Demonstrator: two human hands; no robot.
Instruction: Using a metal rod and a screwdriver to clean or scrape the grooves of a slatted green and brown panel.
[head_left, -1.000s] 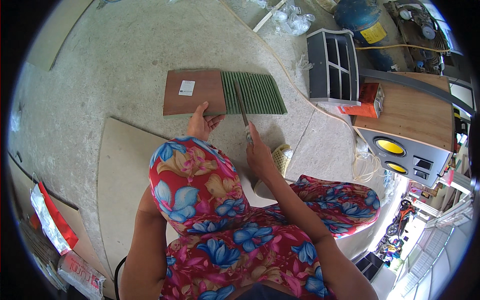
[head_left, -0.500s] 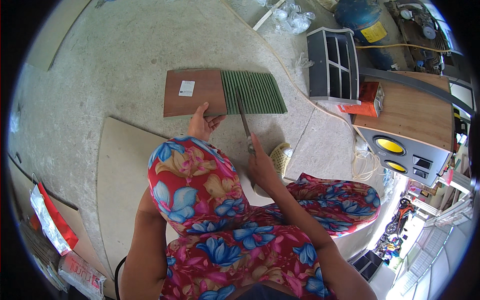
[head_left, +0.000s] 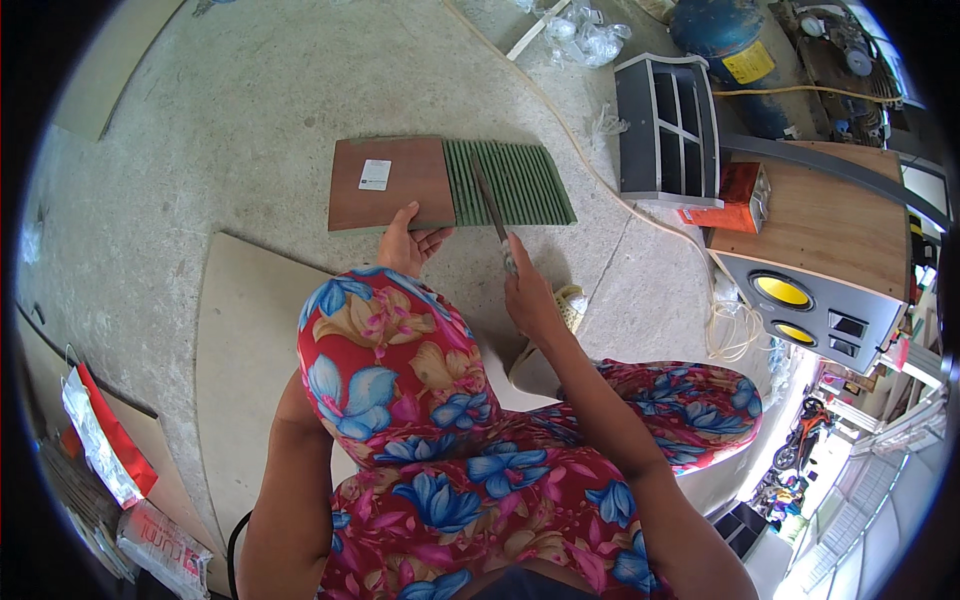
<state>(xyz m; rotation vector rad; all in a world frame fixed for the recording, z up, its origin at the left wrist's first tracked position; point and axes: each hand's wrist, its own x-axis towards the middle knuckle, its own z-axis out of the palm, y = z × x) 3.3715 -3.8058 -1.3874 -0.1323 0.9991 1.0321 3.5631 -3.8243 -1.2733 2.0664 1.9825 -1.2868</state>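
On the concrete floor in front of me lies a board, with a smooth brown face and a white label. Its right part is a green section with many parallel grooves. My left hand grips the near edge of the board, thumb on top and the other fingers curled at the edge. In my right hand is a knife-like tool with a long narrow blade, its handle mostly hidden by the fingers. The blade lies across the left part of the grooves, pointing away from me.
A large pale sheet lies at the left near my knee. To the right stand a dark rack, an orange box and a wooden speaker cabinet. A hose crosses the floor; a yellow shoe is behind my right hand.
My right hand and the tool have moved slightly away from me and to the right, with the blade farther over the grooves. My left hand stays on the board.
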